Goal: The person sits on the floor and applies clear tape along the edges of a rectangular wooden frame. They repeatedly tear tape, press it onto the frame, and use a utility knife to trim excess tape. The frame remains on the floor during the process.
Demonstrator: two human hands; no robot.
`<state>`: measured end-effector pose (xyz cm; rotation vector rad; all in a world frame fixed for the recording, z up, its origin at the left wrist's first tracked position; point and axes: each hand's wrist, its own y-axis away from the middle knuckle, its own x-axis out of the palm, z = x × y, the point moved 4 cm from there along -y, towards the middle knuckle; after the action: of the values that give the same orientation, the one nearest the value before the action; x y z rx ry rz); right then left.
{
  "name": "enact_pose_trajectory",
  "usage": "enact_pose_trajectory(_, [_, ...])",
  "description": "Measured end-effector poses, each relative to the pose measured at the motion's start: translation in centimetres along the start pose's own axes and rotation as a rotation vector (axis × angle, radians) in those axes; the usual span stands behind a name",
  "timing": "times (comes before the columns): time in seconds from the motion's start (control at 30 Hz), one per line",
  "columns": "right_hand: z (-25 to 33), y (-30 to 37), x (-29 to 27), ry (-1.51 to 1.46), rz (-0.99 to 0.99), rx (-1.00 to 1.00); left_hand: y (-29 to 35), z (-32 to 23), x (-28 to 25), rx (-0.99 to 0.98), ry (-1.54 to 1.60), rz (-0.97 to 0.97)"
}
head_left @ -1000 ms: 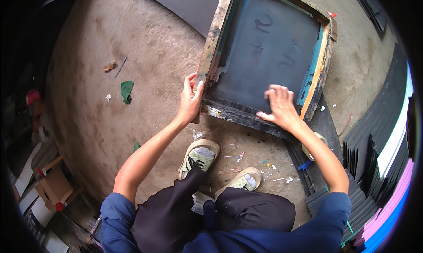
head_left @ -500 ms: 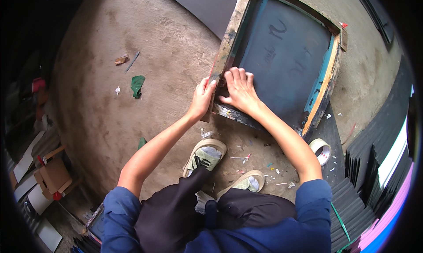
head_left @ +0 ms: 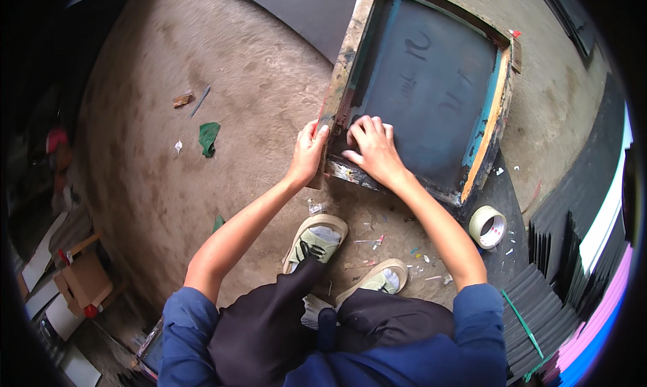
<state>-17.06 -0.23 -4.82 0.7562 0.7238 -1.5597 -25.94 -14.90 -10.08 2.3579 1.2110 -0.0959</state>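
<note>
A wooden-framed printing screen (head_left: 431, 90) with dark mesh, teal edging and loose dark marks stands tilted ahead of me, to the right of centre. My left hand (head_left: 308, 154) is closed round the lower part of its paint-stained left rail, the thumb on top. Inside the frame, near its lower left corner, my right hand (head_left: 377, 147) hovers over or touches the mesh. Its fingers are bent and apart from the thumb, and I see nothing held between them. The fingers of my left hand behind the rail are hidden.
A roll of clear tape (head_left: 487, 226) lies right of the frame. Stacks of dark sheets (head_left: 539, 319) fill the lower right. Green scrap (head_left: 209, 139) and small litter dot the concrete floor. A cardboard box (head_left: 84, 279) sits at left, and a dark board (head_left: 290, 13) lies at the back.
My right hand has drawn back from the left rail, slightly down and to the right, its fingers curling more. My left hand keeps its hold. The whole view has shifted slightly.
</note>
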Motion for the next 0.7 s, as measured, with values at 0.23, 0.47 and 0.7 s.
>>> enact_pose_trajectory(0.23, [-2.5,13.7,-7.0,0.044,-0.043,0.381,3.7,-7.6,0.4,0.843,-0.598,0.022])
enact_pose_trajectory(0.47, [2.8,8.2,-1.8,0.238,-0.22,0.145,2.8,-6.7,-0.1,0.668,-0.198,-0.024])
enact_pose_trajectory(0.7, [6.3,2.3,2.7,0.068,-0.212,-0.006,2.8,-6.9,0.2,0.752,-0.287,0.035])
